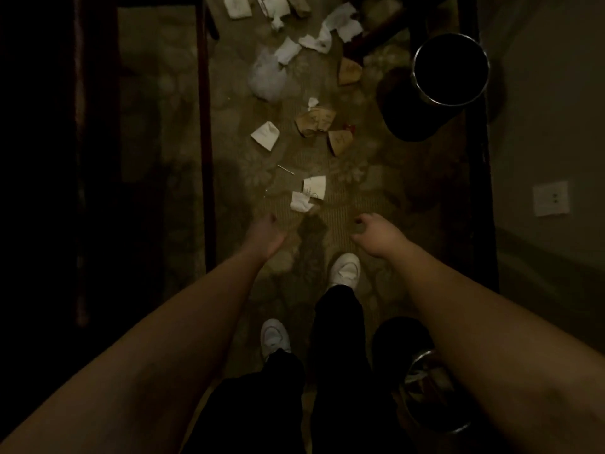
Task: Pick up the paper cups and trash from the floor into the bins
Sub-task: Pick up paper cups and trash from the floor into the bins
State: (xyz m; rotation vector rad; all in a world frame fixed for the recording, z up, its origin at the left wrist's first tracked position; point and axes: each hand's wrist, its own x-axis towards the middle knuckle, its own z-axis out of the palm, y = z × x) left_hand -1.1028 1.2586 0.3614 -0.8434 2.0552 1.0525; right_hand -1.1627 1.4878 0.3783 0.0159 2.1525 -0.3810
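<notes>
Both hands hanging loose and holding nothing above the floor (343,211).
The white cup (315,186) is lying just ahead, between left hand (263,235) and right hand (379,232), nearer neither.

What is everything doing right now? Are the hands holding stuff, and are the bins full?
Left hand: loosely curled, holding nothing.
Right hand: loosely curled, holding nothing.
Far bin: upright, open top, inside too dark to tell.
Near bin: upright, some trash inside.
White cup: lying on its side on the carpet.
Brown cups: flattened, lying on the carpet.
Plastic bag: crumpled on the carpet.
Tissues: crumpled, scattered on the carpet.
</notes>
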